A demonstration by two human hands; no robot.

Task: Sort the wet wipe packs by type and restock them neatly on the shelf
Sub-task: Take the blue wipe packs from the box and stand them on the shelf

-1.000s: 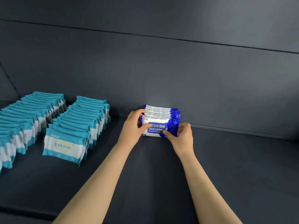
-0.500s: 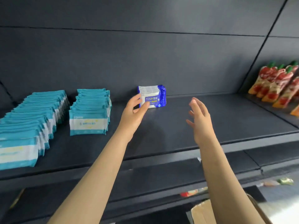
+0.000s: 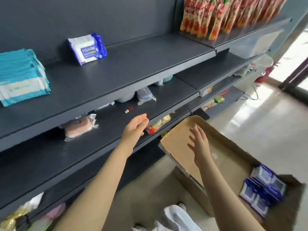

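- Dark shelf (image 3: 133, 64) boards fill the left and middle of the view. A cardboard box (image 3: 233, 157) sits on the floor at the right.
- Teal packs (image 3: 21, 77) stand in a tight row at the shelf's left end, faces toward its front edge.
- Shelved blue packs (image 3: 87, 48) stand as a small upright bunch by the shelf's back edge, right of the teal row and apart from it.
- Left hand (image 3: 135, 126) has its fingers straight and close together and holds nothing. It hangs before the front edge of the board below.
- Right hand (image 3: 199, 144) has its fingers spread and holds nothing. It is over the box's left end, near the raised flap.
- Boxed blue packs (image 3: 265, 187) crowd the box's right end, below and to the right of the right hand and well apart from it. They seem to stand on edge, but blur hides which way the row runs.
- The right hand is plainly the nearer one, so the next reach likely goes down and rightward. The left hand would have to cross the whole box.
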